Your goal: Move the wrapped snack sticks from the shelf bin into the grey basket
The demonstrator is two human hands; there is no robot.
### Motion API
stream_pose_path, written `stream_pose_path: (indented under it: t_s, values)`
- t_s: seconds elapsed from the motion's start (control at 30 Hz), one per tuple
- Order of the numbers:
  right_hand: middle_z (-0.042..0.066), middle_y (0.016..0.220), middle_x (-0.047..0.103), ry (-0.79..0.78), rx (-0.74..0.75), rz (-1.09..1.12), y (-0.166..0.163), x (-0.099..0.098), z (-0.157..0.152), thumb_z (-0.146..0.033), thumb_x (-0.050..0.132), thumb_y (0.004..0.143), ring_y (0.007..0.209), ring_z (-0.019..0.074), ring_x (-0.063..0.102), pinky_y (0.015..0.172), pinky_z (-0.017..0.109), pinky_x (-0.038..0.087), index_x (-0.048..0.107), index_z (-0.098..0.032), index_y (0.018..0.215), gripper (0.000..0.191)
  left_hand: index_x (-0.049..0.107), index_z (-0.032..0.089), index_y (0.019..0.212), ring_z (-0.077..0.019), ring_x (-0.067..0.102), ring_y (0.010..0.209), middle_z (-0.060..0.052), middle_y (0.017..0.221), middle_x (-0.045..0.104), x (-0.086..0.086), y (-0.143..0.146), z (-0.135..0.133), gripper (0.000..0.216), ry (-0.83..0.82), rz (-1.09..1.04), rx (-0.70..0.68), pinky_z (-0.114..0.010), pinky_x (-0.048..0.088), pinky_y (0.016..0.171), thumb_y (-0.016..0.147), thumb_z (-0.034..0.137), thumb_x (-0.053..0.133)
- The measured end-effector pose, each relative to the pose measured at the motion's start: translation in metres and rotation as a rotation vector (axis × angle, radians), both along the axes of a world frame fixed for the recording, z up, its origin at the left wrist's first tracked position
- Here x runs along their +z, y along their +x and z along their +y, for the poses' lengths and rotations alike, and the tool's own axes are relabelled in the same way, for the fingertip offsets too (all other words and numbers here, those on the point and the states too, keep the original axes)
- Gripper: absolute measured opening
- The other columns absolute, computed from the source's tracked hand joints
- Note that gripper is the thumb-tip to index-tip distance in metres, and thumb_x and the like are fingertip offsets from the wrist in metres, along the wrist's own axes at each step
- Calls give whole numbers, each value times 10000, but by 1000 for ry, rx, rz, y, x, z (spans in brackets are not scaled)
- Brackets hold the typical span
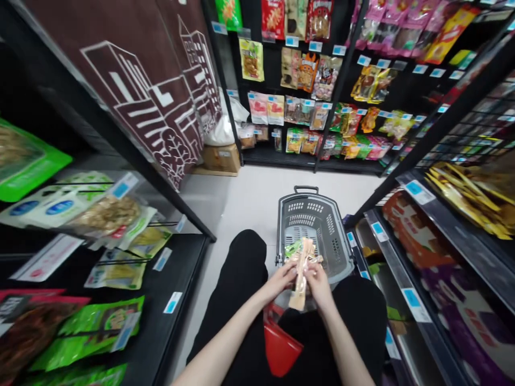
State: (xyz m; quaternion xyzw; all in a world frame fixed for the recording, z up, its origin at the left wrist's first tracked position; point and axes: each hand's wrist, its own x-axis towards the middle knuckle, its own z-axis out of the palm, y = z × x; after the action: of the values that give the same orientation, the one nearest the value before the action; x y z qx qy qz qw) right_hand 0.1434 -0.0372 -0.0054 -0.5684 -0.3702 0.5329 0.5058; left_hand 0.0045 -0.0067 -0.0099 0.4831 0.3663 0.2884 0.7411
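Note:
Both my hands grip a long, narrow snack packet, beige with a clear section [300, 279], over the near part of a grey shopping basket [346, 241]. My left hand [282, 280] closes on its left side, and my right hand [318, 284] closes on its right side. Beyond the packet, a green snack packet [293, 247] lies in the basket, with other items partly hidden by my hands. Between my knees is a red plastic piece [280, 343]; I cannot tell what it belongs to.
Shelves with green snack bags [100, 321] flank me on the left. On the right stand racks with yellow packets [475, 198] and purple packages [462, 311]. Ahead hangs a wall of bagged snacks [308, 72]. A cardboard box [220, 159] rests on the pale floor [249, 198].

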Motion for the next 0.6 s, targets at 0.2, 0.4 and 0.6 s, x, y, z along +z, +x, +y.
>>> stream_pose_path:
  t_s: [0.2, 0.4, 0.6]
  values:
    - [9, 538, 594, -22, 61, 19, 2, -23, -3, -489, 684, 645, 446, 161, 561, 394, 251, 449, 613, -176, 660, 322, 559, 142, 1094, -184, 637, 679, -71, 909, 663, -4, -5, 0, 549, -35, 91, 11, -282, 499, 566, 714, 536, 610]
    - [21, 771, 653, -14, -41, 97, 56, -29, -1, -486, 684, 668, 595, 169, 627, 479, 267, 510, 579, -222, 1039, 467, 614, 141, 995, -129, 583, 472, -50, 772, 679, -2, 1, -5, 449, -31, 214, -136, -215, 432, 412, 714, 492, 629]
    - [22, 721, 678, -5, -15, 142, 52, -26, 2, -436, 742, 622, 624, 178, 635, 620, 329, 554, 637, -184, 842, 350, 626, 148, 953, -132, 596, 509, -5, 607, 637, -6, 4, -2, 419, 12, 308, -148, -212, 463, 478, 793, 520, 518]
